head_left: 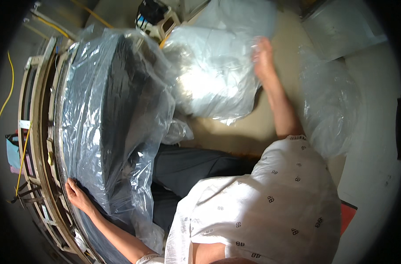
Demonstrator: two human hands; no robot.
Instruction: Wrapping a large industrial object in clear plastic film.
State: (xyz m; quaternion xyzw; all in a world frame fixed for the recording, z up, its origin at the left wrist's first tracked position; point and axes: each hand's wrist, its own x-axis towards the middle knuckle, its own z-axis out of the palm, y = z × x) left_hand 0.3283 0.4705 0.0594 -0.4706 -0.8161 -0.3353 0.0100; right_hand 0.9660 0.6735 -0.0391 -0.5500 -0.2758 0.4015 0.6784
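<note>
Head view: the dark panel [92, 127], under a clear plastic cover [141, 176], occupies the left-centre of the frame. Its long axis runs roughly from top to bottom, the outer edge appearing bowed, an effect to which the lens may contribute. Seen from where I stand, the cover is creased throughout and hangs loose along its right side.

Left-hand grip [79, 200]: positioned at the outer left edge of the covered panel, in the lower left of the frame. Most of the panel lies above it and to its right. The fingers are bent at that edge; whether they pinch a fold of film or merely rest there cannot be told. This is plainly the nearer hand to the panel.

Right-hand grip [264, 61]: well apart from the panel, toward the upper right, with the forearm extended up the frame. It is at the right edge of a pale plastic bundle [218, 83], which lies between it and the panel. Glare and film obscure the fingertips, so how far they are closed, and on what, cannot be determined.

Surroundings: a slatted frame [44, 132] runs alongside the panel at far left. Dark trousers [196, 165] show below the bundle. A loose clear sheet [328, 105] lies at right of frame, and a stool [168, 24] stands near the top edge.
</note>
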